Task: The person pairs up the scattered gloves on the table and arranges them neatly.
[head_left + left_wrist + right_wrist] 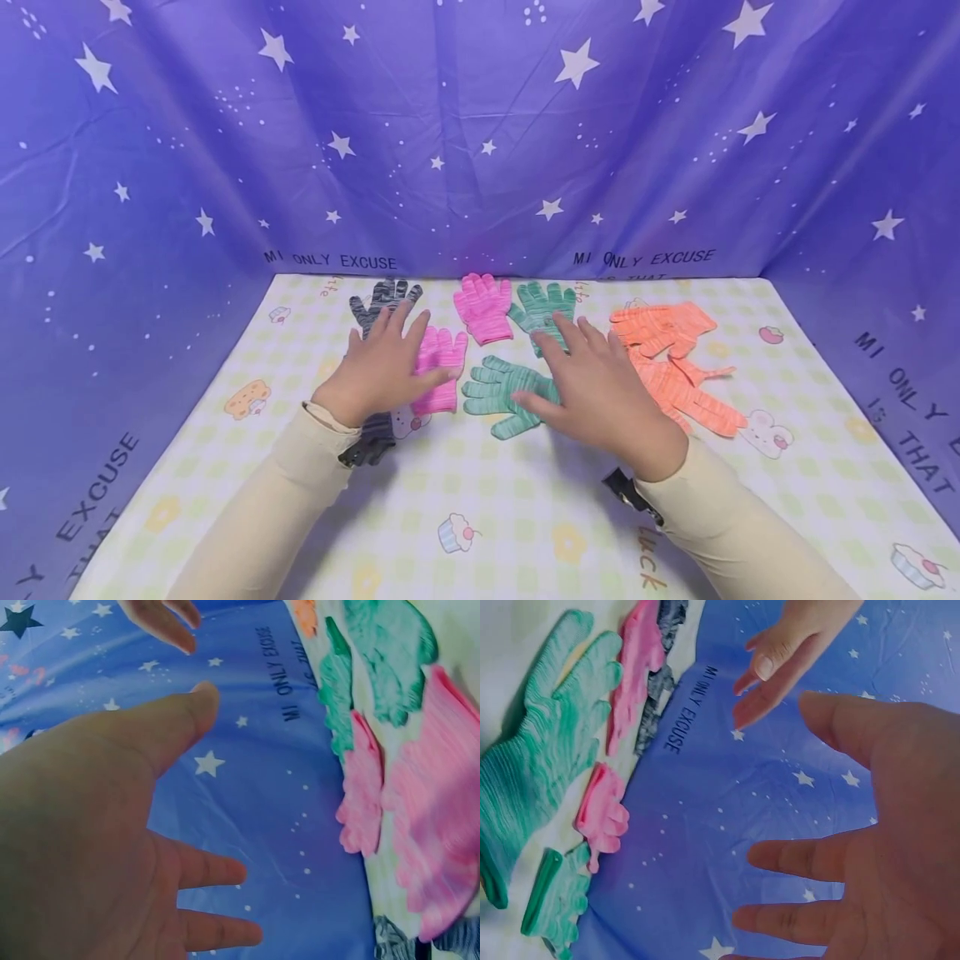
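My left hand (382, 367) hovers with spread fingers over a near pink knit glove (438, 358) and two dark grey gloves, a far one (382, 293) and a near one (377, 432) partly hidden by the hand and wrist. Fingers also spread, my right hand (600, 383) is above a near green glove (495, 392), overlapping a far green glove (543, 304) in the head view. Between the hands, toward the back, lies a far pink glove (483, 308). Both wrist views show the palms holding nothing, raised off the gloves (555, 742).
Right of my right hand lie two orange gloves, one farther back (663, 325) and one nearer (693, 387). A checked cloth with cartoon prints covers the table (510, 517). Purple star-patterned curtains (450, 125) hang at the back and both sides.
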A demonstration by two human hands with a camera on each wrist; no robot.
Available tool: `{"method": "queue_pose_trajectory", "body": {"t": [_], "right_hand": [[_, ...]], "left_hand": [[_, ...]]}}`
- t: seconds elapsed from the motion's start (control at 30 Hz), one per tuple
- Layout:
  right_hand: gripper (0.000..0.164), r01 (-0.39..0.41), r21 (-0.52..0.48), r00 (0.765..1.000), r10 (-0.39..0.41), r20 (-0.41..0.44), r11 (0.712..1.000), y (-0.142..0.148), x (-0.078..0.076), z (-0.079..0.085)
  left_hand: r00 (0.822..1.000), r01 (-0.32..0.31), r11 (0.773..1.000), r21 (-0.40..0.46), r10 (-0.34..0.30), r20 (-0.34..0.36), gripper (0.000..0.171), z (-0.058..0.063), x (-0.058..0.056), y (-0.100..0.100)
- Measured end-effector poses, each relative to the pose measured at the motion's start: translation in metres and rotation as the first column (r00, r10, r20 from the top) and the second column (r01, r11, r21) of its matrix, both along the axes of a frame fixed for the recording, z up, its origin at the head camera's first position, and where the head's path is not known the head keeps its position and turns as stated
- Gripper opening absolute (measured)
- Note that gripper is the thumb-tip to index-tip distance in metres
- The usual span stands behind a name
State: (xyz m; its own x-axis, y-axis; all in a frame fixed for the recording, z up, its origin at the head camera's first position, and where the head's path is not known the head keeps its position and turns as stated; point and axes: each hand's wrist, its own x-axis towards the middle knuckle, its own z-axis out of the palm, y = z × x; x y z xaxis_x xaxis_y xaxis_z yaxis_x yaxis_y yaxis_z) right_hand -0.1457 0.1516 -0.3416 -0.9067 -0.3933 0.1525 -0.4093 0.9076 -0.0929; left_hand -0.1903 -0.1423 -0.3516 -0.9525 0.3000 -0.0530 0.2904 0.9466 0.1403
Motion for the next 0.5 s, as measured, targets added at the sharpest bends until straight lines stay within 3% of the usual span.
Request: {"method": "queue_pose_trajectory", "body": {"t": [0.5], "right_hand": [[0.082,-0.067,0.006,0.997,0.067,-0.041,0.998,-0.023,-0.001,-0.012]], "left_hand": [[1.000,-0.014,1.000,0.025,0.014,-0.005,0.100,-0.011,0.000,-0.025]]}}
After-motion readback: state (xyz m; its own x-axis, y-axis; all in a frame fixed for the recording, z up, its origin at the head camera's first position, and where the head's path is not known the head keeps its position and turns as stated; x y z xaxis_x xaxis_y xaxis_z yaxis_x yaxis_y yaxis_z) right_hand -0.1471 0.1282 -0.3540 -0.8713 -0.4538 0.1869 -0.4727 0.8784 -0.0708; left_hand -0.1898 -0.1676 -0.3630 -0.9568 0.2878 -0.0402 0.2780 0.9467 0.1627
